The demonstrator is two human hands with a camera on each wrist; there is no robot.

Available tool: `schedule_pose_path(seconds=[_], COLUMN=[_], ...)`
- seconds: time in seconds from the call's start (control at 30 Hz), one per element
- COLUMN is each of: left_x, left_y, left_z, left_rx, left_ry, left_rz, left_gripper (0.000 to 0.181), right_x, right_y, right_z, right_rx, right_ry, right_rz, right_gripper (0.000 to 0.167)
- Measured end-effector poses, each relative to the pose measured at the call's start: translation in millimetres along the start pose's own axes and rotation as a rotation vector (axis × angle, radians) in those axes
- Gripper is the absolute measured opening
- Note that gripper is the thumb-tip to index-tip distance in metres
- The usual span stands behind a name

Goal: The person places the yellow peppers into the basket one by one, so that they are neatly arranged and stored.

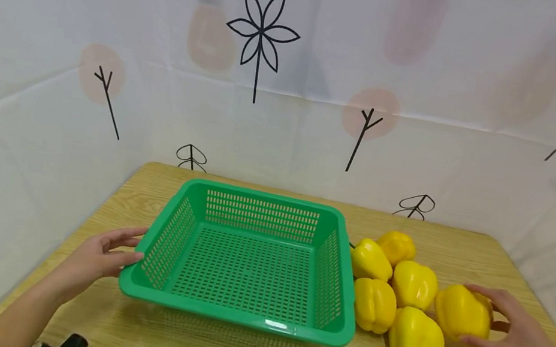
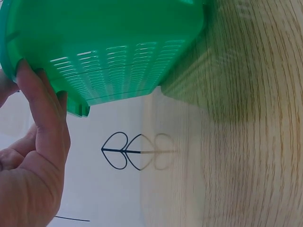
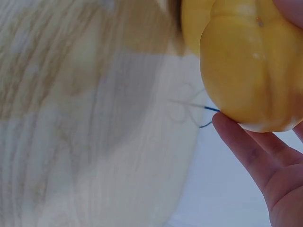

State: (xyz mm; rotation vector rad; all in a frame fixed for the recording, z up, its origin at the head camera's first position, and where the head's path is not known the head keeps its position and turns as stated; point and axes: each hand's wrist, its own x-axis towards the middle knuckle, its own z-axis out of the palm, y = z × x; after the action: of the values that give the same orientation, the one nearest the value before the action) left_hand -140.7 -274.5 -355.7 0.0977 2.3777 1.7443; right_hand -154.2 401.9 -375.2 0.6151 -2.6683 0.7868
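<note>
Yellow and shiny, one pepper (image 1: pixel 462 313) is in the right hand (image 1: pixel 520 330), over the right side of the table. The fingers and thumb of that hand curl around its sides and grip it, spread as wide as the fat pepper. Just beside it, to the left, are five more yellow peppers (image 1: pixel 414 285) in a bunch. Some are deep yellow and some are paler, and one at the left side of the bunch shows a dark stem.

Next to the bunch is a big green basket (image 1: pixel 236 317) with lots of little holes. Nothing is inside it. The left hand (image 1: pixel 104 252) holds its left rim, with the thumb and fingers pinching the edge and only a small gap between them.

Under it all is a wooden table (image 1: pixel 454 250) with light brown lines and round corners. Behind the table hangs a white cloth (image 1: pixel 283 138) with black flowers (image 1: pixel 261 31) and twigs drawn on it. Some soft pink spots (image 1: pixel 386 103) are on it too.
</note>
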Motion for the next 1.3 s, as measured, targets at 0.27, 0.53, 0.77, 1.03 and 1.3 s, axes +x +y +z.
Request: schedule_pose_path(seconds=[0.27,0.53,0.77,1.03,1.3], left_x=[-0.7,-0.2,0.6,1.7,0.7], left_y=[0.7,0.3,0.1,-1.1,-2.4], left_z=[-0.7,-1.1,-2.0,-1.9,-0.9], left_rx=[0.014,0.009,-0.004,0.005,0.005], left_ry=[-0.001,0.000,-0.003,0.007,0.000], left_rz=[0.008,0.011,0.022,0.003,0.002], left_gripper=[0.066,0.066,0.065,0.066,0.066], right_x=[5.8,13.3,20.7,32.1,41.7], right_y=[-10,-18,-25,-33,-47], right_z=[-5,-7,-8,-7,-6], right_rx=[-0.004,0.000,0.002,0.013,0.035], right_ry=[0.011,0.033,0.040,0.063,0.064], right_rz=[-0.004,-0.033,-0.051,-0.080,-0.103], right_gripper=[0.082,0.083,0.082,0.082,0.080])
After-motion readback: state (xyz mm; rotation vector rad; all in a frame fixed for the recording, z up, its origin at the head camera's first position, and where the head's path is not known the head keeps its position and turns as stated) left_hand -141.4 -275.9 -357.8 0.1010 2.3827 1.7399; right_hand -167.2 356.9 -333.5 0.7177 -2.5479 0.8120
